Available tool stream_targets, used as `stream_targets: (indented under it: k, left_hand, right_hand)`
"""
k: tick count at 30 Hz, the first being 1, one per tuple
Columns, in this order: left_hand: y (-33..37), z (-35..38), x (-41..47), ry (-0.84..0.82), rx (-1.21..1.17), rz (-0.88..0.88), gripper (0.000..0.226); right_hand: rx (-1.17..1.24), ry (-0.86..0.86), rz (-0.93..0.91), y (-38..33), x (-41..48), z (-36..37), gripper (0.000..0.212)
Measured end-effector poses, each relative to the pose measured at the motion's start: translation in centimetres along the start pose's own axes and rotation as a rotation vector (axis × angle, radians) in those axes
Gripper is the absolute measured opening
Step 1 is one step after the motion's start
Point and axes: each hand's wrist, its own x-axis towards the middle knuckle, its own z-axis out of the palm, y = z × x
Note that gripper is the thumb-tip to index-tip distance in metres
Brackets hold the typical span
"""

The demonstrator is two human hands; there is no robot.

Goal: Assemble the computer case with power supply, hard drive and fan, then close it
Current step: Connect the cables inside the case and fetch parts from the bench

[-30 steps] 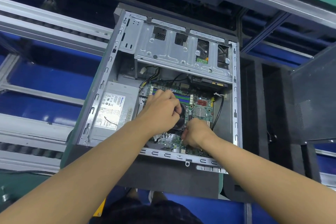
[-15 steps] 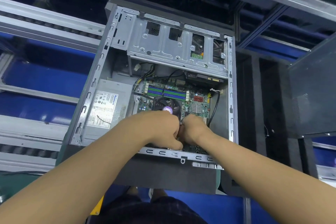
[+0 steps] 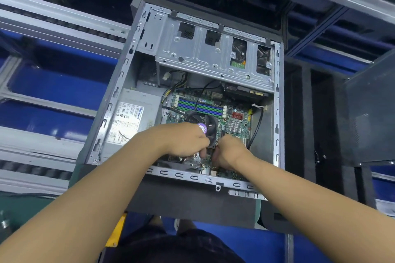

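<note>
The open computer case [image 3: 192, 176] lies on its side. Inside, the grey power supply [image 3: 130, 121] sits at the left and the metal drive cage [image 3: 203, 57] spans the far end, with a hard drive [image 3: 239, 49] showing through its openings. A black round fan [image 3: 205, 121] sits on the green motherboard [image 3: 235, 126]. My left hand [image 3: 179, 141] and my right hand [image 3: 230, 153] meet at the fan's near corner, fingers curled down. They pinch a dark fan cable there, mostly hidden under the fingers.
A dark side panel [image 3: 372, 113] stands to the right of the case, beyond black foam dividers [image 3: 299, 113]. Grey conveyor rails [image 3: 53, 19] over blue surfaces run along the left. A black cable [image 3: 256, 128] hangs along the motherboard's right edge.
My left hand has slid off the top of the fan toward me and joined my right hand at the fan's near corner. The fan's purple label is uncovered now.
</note>
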Motion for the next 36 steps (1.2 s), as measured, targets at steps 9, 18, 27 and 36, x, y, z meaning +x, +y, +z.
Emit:
stream_targets:
  k: [9, 18, 27, 36]
  left_hand:
    - [-0.3, 0.2, -0.1, 0.143, -0.011, 0.0, 0.041]
    - [-0.2, 0.2, -0.2, 0.143, -0.016, 0.002, 0.041]
    - [-0.2, 0.4, -0.1, 0.147, 0.002, -0.001, 0.04]
    - [0.0, 0.5, 0.1, 0.146, 0.003, 0.0, 0.04]
  right_hand:
    - [0.202, -0.019, -0.003, 1.0, -1.0, -0.4, 0.022]
    - [0.206, -0.02, 0.009, 1.4, -0.6, 0.1, 0.019]
    - [0.185, -0.02, -0.002, 1.3, -0.4, 0.4, 0.021]
    - [0.259, -0.045, -0.045, 2.2, -0.3, 0.1, 0.021]
